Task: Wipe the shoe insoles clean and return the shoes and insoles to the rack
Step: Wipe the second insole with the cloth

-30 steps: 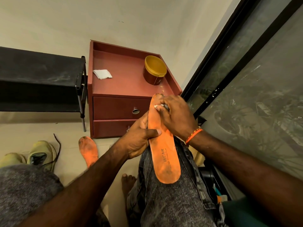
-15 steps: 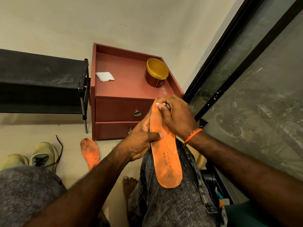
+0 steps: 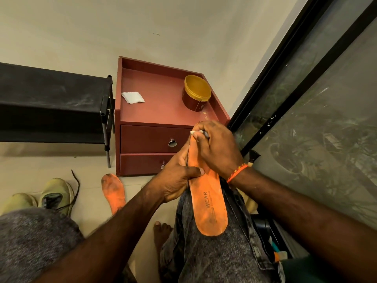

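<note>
Fingers of the left hand (image 3: 175, 180) clamp the orange insole (image 3: 210, 203) lying along the person's right thigh, thumb across its edge; the right hand (image 3: 216, 148) pinches a small white wipe (image 3: 193, 132) against the insole's toe end.

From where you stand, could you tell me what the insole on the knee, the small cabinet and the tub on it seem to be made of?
The orange insole looks like fabric-faced foam: matte, printed, grey with grime at heel and toe. The cabinet appears to be painted or laminated board, an even reddish-brown satin with shiny metal knobs. The tub looks like plastic, its yellow lid smooth and slightly glossy.
</note>
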